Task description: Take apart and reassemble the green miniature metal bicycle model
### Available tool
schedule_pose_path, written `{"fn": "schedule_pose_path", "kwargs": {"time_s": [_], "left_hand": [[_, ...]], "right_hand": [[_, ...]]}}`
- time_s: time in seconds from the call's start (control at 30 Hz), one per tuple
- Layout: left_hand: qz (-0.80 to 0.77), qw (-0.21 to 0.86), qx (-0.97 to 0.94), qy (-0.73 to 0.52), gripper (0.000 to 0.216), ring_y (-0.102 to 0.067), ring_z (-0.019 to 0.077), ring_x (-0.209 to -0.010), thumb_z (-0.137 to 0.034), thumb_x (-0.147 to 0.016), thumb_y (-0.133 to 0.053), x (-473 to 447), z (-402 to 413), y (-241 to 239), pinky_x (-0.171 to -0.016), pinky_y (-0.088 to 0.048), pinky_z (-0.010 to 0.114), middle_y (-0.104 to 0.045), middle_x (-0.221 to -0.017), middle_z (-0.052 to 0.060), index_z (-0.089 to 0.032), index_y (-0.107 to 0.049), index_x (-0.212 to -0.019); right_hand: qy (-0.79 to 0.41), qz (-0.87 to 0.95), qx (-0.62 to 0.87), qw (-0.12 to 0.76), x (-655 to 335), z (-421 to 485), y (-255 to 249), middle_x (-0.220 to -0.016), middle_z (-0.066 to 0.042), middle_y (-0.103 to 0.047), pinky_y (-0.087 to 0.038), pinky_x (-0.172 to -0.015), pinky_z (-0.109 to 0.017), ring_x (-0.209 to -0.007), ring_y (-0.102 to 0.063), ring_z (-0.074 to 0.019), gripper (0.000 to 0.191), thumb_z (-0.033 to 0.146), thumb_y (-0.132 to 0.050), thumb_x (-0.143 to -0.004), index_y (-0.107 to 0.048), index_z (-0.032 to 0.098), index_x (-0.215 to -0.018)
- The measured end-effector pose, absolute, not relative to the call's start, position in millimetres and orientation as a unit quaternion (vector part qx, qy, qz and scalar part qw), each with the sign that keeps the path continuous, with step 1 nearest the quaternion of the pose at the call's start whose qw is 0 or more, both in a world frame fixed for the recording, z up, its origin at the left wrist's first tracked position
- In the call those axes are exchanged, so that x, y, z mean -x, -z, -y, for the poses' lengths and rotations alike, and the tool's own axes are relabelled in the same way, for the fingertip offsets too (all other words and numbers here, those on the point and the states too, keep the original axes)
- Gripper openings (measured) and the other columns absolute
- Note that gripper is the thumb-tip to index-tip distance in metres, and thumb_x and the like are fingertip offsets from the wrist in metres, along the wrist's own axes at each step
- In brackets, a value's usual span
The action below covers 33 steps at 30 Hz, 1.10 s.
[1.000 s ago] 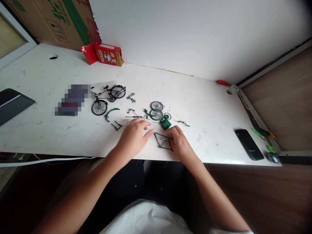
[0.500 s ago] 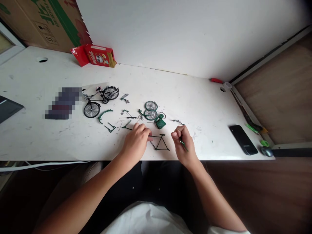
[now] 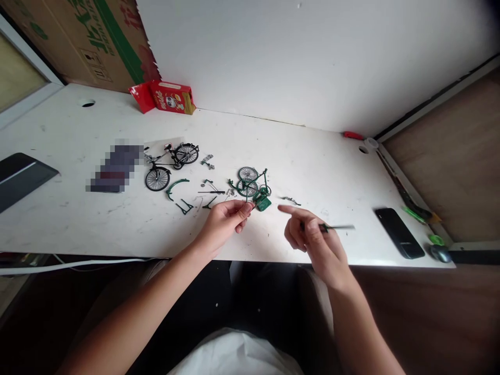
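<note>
Between the thumb and fingers of my left hand (image 3: 224, 225) is a dark green miniature bicycle frame (image 3: 265, 171), raised and tilted above the desk. Behind it lie two green spoked wheels (image 3: 247, 172) and a green rectangular piece (image 3: 263, 203), partly overlapped by the frame. My right hand (image 3: 320, 239) grips a small screwdriver (image 3: 339, 227), its thin shaft pointing right and blurred; the index finger stretches left. A thin silver part (image 3: 291, 200) rests just beyond that hand. A curved green fender (image 3: 176, 184) and several small green and metal parts lie left of centre.
An assembled black model bicycle (image 3: 158, 178) lies left, beside a pixelated patch. A red box (image 3: 172, 97) stands against the back wall near a large carton (image 3: 97, 41). On the right are a black phone (image 3: 399, 233) and a computer mouse (image 3: 440, 253). The desk's front edge runs below my hands.
My left hand has lifted the bicycle frame off the desk and turned it. My right hand has moved right, the screwdriver now pointing right with the index finger extended. The view has shifted slightly.
</note>
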<state>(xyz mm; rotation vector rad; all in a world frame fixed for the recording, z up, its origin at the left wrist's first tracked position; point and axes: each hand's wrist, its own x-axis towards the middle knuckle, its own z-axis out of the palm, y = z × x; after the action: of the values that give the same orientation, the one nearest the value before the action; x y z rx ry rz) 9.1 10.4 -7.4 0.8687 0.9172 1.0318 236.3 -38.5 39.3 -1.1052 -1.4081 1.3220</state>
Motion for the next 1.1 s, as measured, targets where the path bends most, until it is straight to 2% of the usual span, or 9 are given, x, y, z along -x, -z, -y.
{"fn": "schedule_pose_path", "kwargs": {"time_s": [0.1,0.17,0.27,0.4,0.5,0.67,0.77,0.93,1.1], "left_hand": [[-0.380,0.720,-0.316,-0.487,0.043,-0.054,0.0108,-0.070,-0.053,-0.079,-0.095,-6.8,-13.4,8.2,-0.062,-0.039,0.025,-0.068,-0.085,0.005,-0.014,-0.082,-0.092],[-0.390,0.714,-0.296,-0.501,0.046,-0.057,0.0105,-0.071,-0.053,-0.077,-0.097,-4.1,-17.2,10.7,-0.064,-0.040,0.025,-0.072,-0.090,0.007,-0.013,-0.084,-0.095],[-0.413,0.702,-0.291,-0.502,0.048,-0.064,0.0123,-0.074,-0.055,-0.077,-0.096,1.1,-24.0,13.6,-0.067,-0.044,0.025,-0.076,-0.093,0.009,-0.013,-0.086,-0.098],[-0.415,0.701,-0.297,-0.498,0.044,-0.076,0.0188,-0.088,-0.055,-0.080,-0.094,7.4,-27.5,13.4,-0.078,-0.053,0.028,-0.081,-0.101,0.011,-0.015,-0.085,-0.096],[-0.404,0.702,-0.311,-0.497,0.043,-0.078,0.0203,-0.090,-0.054,-0.081,-0.094,10.1,-22.3,13.6,-0.084,-0.056,0.031,-0.082,-0.098,0.012,-0.015,-0.085,-0.096],[-0.406,0.699,-0.327,-0.489,0.046,-0.078,0.0205,-0.084,-0.054,-0.077,-0.096,10.7,-9.8,17.0,-0.084,-0.060,0.034,-0.083,-0.095,0.013,-0.013,-0.086,-0.094],[-0.411,0.685,-0.340,-0.496,0.047,-0.079,0.0210,-0.084,-0.055,-0.076,-0.096,8.6,-4.8,16.2,-0.086,-0.061,0.036,-0.083,-0.093,0.013,-0.013,-0.086,-0.095],[-0.421,0.657,-0.363,-0.511,0.048,-0.080,0.0244,-0.085,-0.054,-0.076,-0.096,2.1,2.4,9.1,-0.090,-0.063,0.041,-0.084,-0.089,0.014,-0.012,-0.087,-0.097],[-0.441,0.623,-0.351,-0.542,0.045,-0.080,0.0239,-0.082,-0.051,-0.072,-0.100,-4.7,8.7,3.3,-0.086,-0.063,0.038,-0.085,-0.087,0.011,-0.015,-0.086,-0.096]], "right_hand": [[-0.573,0.587,0.441,0.365,-226.1,30.3,-33.9,-0.069,0.008,-0.035,-0.035,-0.061,-0.030,-0.060,-0.035,-0.0143,0.039,0.050,-0.043,-0.115,-0.045,0.030,-0.149],[-0.549,0.624,0.458,0.314,-218.2,21.4,-32.2,-0.070,0.008,-0.038,-0.036,-0.061,-0.029,-0.060,-0.036,-0.0135,0.035,0.052,-0.039,-0.116,-0.050,0.030,-0.141],[-0.409,0.721,0.480,0.288,-208.3,5.7,-30.6,-0.078,0.002,-0.055,-0.045,-0.069,-0.031,-0.068,-0.052,-0.0149,0.039,0.046,-0.037,-0.117,-0.066,0.024,-0.131],[-0.243,0.793,0.456,0.322,-200.1,-7.6,-22.6,-0.090,-0.004,-0.069,-0.051,-0.075,-0.033,-0.079,-0.066,-0.0189,0.034,0.033,-0.050,-0.113,-0.073,0.023,-0.136],[-0.185,0.797,0.448,0.360,-197.3,-7.8,-13.6,-0.089,-0.006,-0.073,-0.054,-0.073,-0.034,-0.079,-0.068,-0.0204,0.027,0.028,-0.060,-0.110,-0.080,0.024,-0.128],[-0.128,0.823,0.419,0.362,-197.7,-1.6,-6.7,-0.088,-0.006,-0.075,-0.057,-0.077,-0.036,-0.085,-0.066,-0.0229,0.030,0.015,-0.060,-0.107,-0.082,0.025,-0.124],[-0.091,0.833,0.413,0.355,-198.4,1.8,-8.2,-0.089,-0.007,-0.076,-0.058,-0.074,-0.037,-0.084,-0.063,-0.0236,0.032,0.013,-0.058,-0.107,-0.081,0.024,-0.126],[-0.029,0.848,0.392,0.356,-192.7,8.5,-7.8,-0.087,-0.008,-0.075,-0.056,-0.069,-0.037,-0.081,-0.061,-0.0240,0.030,0.011,-0.056,-0.107,-0.077,0.023,-0.126],[-0.063,0.788,0.411,0.454,-184.5,12.3,7.9,-0.097,-0.007,-0.075,-0.061,-0.071,-0.034,-0.083,-0.073,-0.0209,0.016,0.019,-0.058,-0.110,-0.058,0.024,-0.125]]}}
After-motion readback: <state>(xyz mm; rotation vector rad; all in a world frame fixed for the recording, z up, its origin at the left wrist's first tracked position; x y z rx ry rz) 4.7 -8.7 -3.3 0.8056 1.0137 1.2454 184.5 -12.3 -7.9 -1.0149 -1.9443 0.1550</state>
